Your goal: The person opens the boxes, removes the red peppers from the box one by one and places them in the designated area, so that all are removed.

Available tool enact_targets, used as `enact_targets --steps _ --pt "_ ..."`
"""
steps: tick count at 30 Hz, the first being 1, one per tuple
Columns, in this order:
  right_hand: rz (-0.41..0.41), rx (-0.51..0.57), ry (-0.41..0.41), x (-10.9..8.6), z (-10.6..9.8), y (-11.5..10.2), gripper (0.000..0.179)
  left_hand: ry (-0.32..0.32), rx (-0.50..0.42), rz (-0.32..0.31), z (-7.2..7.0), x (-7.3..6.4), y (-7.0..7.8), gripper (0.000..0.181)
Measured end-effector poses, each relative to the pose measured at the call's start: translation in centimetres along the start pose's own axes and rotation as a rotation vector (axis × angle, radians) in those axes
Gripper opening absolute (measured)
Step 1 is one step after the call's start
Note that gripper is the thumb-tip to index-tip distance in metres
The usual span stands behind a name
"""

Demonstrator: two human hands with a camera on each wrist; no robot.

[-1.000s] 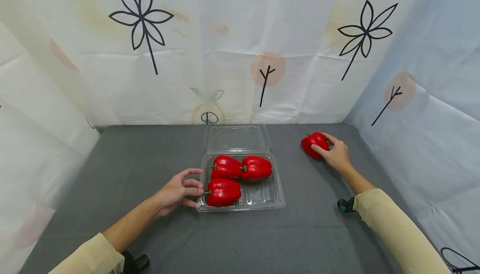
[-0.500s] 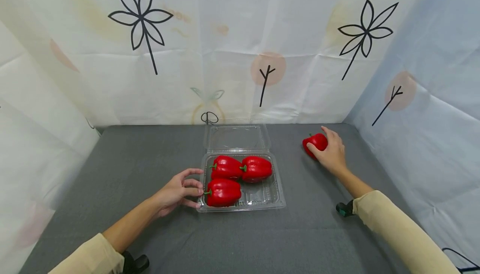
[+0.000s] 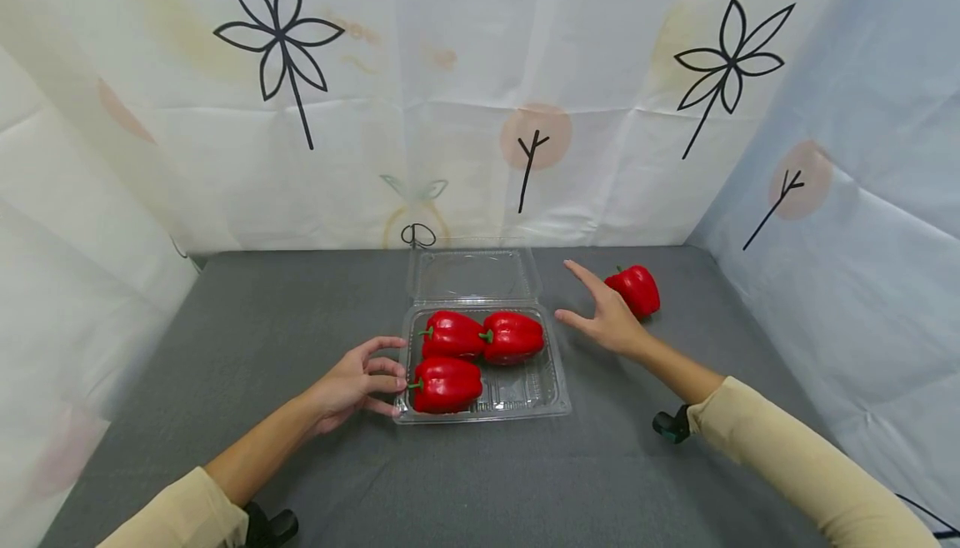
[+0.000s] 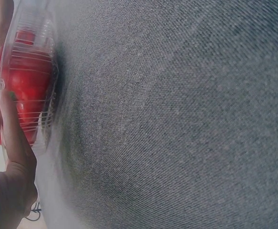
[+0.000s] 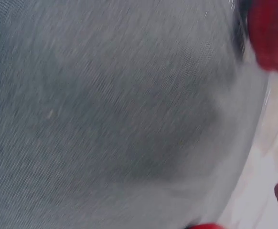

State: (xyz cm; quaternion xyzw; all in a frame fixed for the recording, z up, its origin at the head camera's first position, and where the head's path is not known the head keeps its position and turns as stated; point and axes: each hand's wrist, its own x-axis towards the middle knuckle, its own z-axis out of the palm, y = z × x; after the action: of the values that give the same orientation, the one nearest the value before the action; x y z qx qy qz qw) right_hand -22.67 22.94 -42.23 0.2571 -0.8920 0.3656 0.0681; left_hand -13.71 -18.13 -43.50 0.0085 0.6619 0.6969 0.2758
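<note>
In the head view, a clear plastic clamshell container (image 3: 528, 394) lies with its lid (image 3: 476, 276) folded back. It holds three red bell peppers: one at back left (image 3: 453, 334), one at back right (image 3: 513, 337) and one at front left (image 3: 447, 385). The container's front right part holds no pepper. My left hand (image 3: 348, 386) touches the container's left edge with spread fingers. My right hand (image 3: 611, 323), its fingers extended and nothing in them, hovers between the container and a fourth bell pepper (image 3: 637, 290). That pepper stands on the cloth at back right, partly behind the hand.
A grey cloth (image 3: 480, 481) covers the table. White printed fabric (image 3: 450, 98) hangs behind and at both sides. The right wrist view catches a blurred pepper (image 5: 272, 36) at its upper right.
My right hand has let go of the far right pepper and moved left toward the container. The pepper stays near its spot, slightly turned. My left hand has not moved.
</note>
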Motion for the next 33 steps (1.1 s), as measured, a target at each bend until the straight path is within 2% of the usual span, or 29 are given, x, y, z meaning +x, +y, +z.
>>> enact_targets --steps 9,15,22,25,33 --pt "-0.082 0.202 -0.247 0.8 1.3 -2.8 0.099 -0.001 -0.01 0.0 0.1 0.1 0.0 0.068" --pt "-0.093 0.251 -0.336 1.1 2.0 -3.9 0.098 0.009 -0.004 -0.009 0.1 0.1 0.1 0.068" --pt "-0.091 0.267 -0.377 1.2 2.6 -4.5 0.092 0.005 0.004 -0.01 0.1 0.0 0.1 0.068" --pt "-0.08 0.241 -0.4 1.3 2.7 -4.7 0.086 0.008 0.005 -0.011 0.1 0.0 0.0 0.068" --pt "-0.075 0.158 -0.541 1.8 2.5 -4.8 0.084 0.004 0.012 0.004 0.1 0.1 -0.1 0.068"
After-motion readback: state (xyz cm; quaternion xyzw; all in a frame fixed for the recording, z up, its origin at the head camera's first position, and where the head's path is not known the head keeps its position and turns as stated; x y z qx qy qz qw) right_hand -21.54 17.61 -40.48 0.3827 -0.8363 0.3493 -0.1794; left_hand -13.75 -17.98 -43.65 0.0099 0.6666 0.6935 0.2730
